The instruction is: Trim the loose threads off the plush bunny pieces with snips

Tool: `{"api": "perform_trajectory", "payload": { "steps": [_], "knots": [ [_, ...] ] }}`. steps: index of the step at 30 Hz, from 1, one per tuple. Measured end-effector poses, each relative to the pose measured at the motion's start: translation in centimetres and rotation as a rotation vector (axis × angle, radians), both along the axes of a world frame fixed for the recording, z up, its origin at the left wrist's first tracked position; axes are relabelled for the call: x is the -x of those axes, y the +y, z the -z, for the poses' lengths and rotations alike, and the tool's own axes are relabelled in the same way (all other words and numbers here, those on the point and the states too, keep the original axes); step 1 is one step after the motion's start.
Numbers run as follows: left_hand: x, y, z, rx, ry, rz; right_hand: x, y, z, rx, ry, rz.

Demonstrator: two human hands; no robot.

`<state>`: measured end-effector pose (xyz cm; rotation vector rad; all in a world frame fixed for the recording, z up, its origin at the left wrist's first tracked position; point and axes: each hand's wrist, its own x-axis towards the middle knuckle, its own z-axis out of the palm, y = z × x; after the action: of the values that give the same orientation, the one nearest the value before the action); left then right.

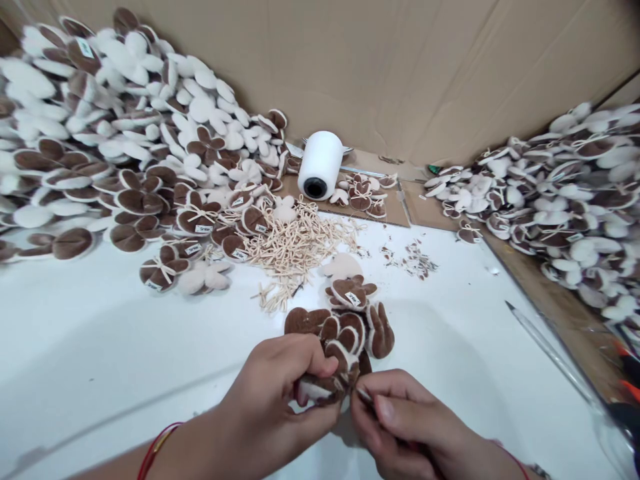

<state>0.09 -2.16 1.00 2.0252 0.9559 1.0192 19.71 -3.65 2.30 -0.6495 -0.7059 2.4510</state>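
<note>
My left hand (280, 393) is closed around a brown and white plush piece (343, 363), thumb pressed on top. Close at its right, my right hand (400, 420) pinches a small dark thing (365, 398) against the plush's lower right edge; its shape is mostly hidden by the fingers. More brown plush pieces (381, 330) lie just beyond the held one, and one with a white label (350, 292) sits behind them. Past these spreads a heap of cream knotted cord bows (295, 243).
A large pile of brown and white plush pieces (135, 133) fills the back left, another pile (575, 213) the right. A white spool (321, 165) stands at the back by a cardboard wall (400, 73). Small labels (419, 260) lie scattered on the white table (200, 333).
</note>
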Motion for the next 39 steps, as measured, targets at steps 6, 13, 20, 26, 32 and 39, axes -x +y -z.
{"api": "perform_trajectory", "payload": {
  "steps": [6, 13, 20, 26, 32, 39],
  "knots": [
    [-0.2, 0.3, -1.0, 0.100, -0.082, -0.020, -0.4, 0.3, 0.8, -0.175, -0.121, 0.321],
    [0.0, 0.6, -1.1, 0.324, -0.135, 0.108, 0.4, 0.0, 0.6, -0.374, -0.554, 0.327],
    [0.1, 0.5, -0.5, 0.475, -0.219, 0.147, 0.4, -0.1, 0.2, -0.469, -0.719, 0.307],
    [-0.2, 0.7, -0.6, 0.680, -0.397, 0.208, 0.7, 0.1, 0.2, -0.212, -0.504, 0.324],
    [-0.3, 1.1, -0.6, 0.877, -0.674, 0.313, 0.5, 0.4, -0.3, 0.038, -0.271, 0.246],
    [0.0, 1.6, -0.4, 0.834, -0.547, 0.245, 1.0, 0.6, 0.3, -0.168, -0.564, 0.485]
  ]
}}
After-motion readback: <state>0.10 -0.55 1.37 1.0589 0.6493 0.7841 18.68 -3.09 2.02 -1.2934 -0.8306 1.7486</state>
